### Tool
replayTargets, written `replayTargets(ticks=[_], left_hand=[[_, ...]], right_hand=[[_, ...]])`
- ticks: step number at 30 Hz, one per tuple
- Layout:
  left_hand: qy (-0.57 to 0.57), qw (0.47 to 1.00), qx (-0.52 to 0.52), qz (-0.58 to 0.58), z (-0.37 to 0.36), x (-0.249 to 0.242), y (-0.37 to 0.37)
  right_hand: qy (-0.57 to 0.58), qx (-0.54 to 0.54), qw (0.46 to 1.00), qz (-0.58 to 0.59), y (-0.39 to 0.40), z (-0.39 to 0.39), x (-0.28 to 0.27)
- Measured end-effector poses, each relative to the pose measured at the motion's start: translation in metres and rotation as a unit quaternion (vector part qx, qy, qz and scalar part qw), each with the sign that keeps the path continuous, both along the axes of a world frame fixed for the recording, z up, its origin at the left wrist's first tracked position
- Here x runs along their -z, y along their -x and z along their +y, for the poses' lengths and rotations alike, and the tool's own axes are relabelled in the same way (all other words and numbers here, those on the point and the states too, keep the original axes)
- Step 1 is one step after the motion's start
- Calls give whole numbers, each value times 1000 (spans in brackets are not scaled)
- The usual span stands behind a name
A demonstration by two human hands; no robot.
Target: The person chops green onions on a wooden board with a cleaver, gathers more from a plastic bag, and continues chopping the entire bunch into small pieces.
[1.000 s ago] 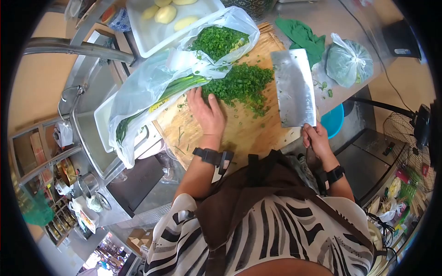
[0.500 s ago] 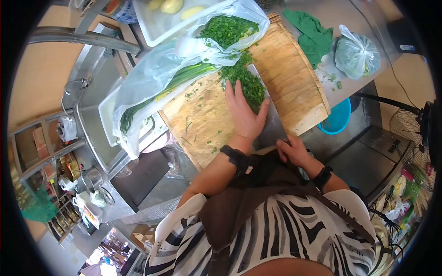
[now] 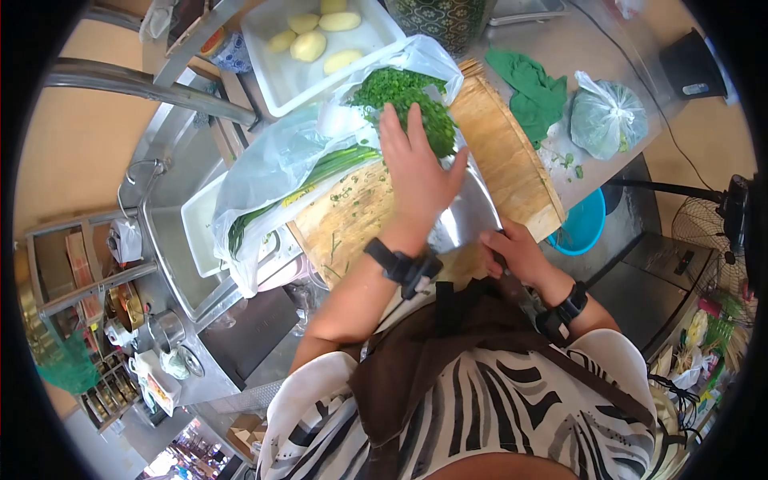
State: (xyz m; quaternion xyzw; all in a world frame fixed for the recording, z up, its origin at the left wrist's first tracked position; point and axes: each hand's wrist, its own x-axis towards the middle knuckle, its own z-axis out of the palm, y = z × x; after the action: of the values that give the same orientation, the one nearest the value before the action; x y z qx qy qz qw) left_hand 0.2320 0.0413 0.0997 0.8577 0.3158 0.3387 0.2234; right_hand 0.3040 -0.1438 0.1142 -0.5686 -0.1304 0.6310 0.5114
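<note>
The right hand is gripping the cleaver tightly. The wide-open left hand is reaching over chopped green onions, which are sitting at the cleaver's far end by the mouth of the plastic bag.

Peeled potatoes are held in white tray. Green cloth is bunched on desk, near knotted plastic bag. Blue bucket and wire-grille fan are seen right.

Grn scallions, blu bucket, brn apron, blk/wht striped shirt
</note>
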Motion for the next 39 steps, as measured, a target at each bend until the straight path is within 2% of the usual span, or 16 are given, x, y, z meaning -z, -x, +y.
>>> replayTargets(ticks=[3,6,8,10,12,13,15,18,24,27,30,33,34,36,38,39], left_hand=[[30,999,-1,22,39,22,-15],[59,996,-1,63,69,30,-21],[-14,990,-6,143,82,26,-21],[-55,990,-2,129,82,10,-15],[-37,970,229,75,88,2,-6],[-37,969,230,75,86,-1,-3],[-29,911,394,116,85,-6,-2],[-26,890,436,129,89,2,-9],[-68,890,431,135,114,25,-33],[-139,898,398,126,136,42,-45],[-152,905,374,136,152,51,-54],[-97,916,369,124,156,54,-62],[-95,916,369,124,155,54,-63],[-73,942,324,48,148,52,-65],[-55,951,305,20,130,30,-62],[0,965,261,-30,117,19,-58]], right_hand=[[19,-13,999,-35,-10,37,-1],[4,3,999,42,-16,59,7],[19,50,991,123,-20,65,13],[24,48,988,143,-28,70,16],[30,47,986,160,-36,74,14],[31,44,987,151,-38,78,6],[30,43,989,140,-43,85,0],[40,9,990,137,-50,89,0],[45,18,992,120,-54,82,-7],[53,-4,994,97,-59,67,-4],[48,-39,995,77,-67,39,-2],[80,-38,991,97,-68,5,-17],[80,-38,994,60,-68,-6,-21],[86,-37,995,24,-68,-32,-19],[33,-27,997,-70,-68,-57,1],[23,0,995,-96,-67,-67,11]])
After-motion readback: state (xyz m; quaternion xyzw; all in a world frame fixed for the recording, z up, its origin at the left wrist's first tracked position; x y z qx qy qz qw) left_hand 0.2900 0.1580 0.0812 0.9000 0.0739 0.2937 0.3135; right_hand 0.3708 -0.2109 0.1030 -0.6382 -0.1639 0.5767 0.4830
